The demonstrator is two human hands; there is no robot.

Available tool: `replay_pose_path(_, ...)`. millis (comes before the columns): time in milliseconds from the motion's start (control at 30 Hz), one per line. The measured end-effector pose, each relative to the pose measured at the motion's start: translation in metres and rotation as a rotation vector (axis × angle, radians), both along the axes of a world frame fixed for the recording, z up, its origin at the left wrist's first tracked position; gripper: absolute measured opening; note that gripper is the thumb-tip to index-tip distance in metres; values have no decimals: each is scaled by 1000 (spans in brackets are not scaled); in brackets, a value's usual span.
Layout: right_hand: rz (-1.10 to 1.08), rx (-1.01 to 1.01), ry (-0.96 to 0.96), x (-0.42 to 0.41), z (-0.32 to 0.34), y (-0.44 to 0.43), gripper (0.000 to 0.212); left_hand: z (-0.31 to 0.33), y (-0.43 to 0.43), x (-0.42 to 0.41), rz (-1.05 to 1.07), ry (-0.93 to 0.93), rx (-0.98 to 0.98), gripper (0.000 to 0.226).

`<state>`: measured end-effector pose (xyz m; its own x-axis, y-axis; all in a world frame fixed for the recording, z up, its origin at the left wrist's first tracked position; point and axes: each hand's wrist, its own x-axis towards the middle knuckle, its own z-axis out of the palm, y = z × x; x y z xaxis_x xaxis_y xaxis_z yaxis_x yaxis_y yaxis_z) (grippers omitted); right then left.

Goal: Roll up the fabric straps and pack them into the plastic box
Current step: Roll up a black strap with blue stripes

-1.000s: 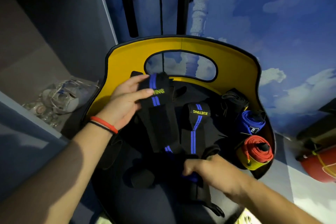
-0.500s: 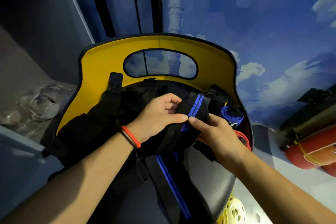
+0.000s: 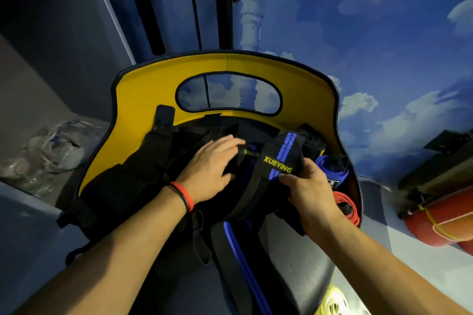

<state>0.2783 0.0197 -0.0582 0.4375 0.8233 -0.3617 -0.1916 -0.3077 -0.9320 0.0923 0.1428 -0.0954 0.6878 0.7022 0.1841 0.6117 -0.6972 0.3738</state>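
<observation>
A black strap with blue stripes and yellow lettering (image 3: 280, 158) is bent over in the middle of a black seat with a yellow back (image 3: 143, 94). My right hand (image 3: 304, 186) pinches its lettered end at the lower right. My left hand (image 3: 212, 169) lies on a second black strap (image 3: 245, 153) just left of it, fingers fairly straight. The strap's long tail (image 3: 240, 258) runs down toward me. Rolled straps sit at the seat's right edge: a black one (image 3: 313, 142), a blue one (image 3: 332, 169) and a red one (image 3: 345, 206). No plastic box is in sight.
More black straps (image 3: 128, 181) are heaped on the seat's left side. A clear plastic bag (image 3: 56, 151) lies on the ledge at left. A red cylinder (image 3: 440, 222) lies at the right. A blue cloud-painted wall stands behind.
The strap has been turned so its yellow lettering faces up. My left hand has flattened onto the strap beside it, and my right hand has shifted lower on the lettered end.
</observation>
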Motion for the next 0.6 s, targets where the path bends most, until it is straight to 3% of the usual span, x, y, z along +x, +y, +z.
replay_pose_path(133,-59,184,-52,4,18,5,27,28,8,-5,298,-630,-266,41)
replay_pose_path(200,-67,254,-184,3,28,8,22,43,4,-2,348,-804,-395,40)
replay_pose_path(300,-67,353,-450,-1,43,12,13,58,-6,7,426,-971,-421,30)
replay_pose_path(400,-90,407,-560,-11,56,15,32,66,-14,14,466,-1049,-339,20)
replay_pose_path(600,-12,396,-671,-29,63,16,33,73,-35,15,295,-894,-377,51)
